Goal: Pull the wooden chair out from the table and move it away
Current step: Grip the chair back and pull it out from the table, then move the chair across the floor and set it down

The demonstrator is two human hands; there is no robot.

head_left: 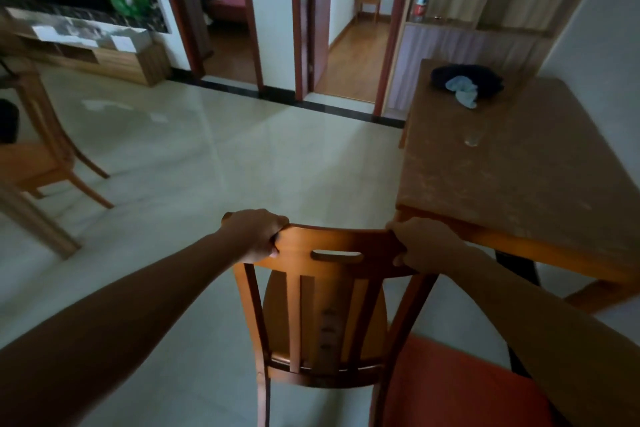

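Observation:
A wooden chair (322,308) with a slatted back and a slot in its top rail stands on the tiled floor straight below me, its seat pointing away. My left hand (254,234) is closed over the left end of the top rail. My right hand (424,244) grips the right end of that rail. The brown table (512,163) stands to the right, and its near left corner sits just behind my right hand. The chair is beside the table's corner, outside its edge.
A dark cloth bundle with a pale rag (465,85) and a small glass (471,139) lie on the table. Another wooden chair (45,149) stands at the left. An orange cushion (460,388) is at the bottom right. Open tiled floor (242,149) stretches ahead toward two doorways; a person sits in the left one.

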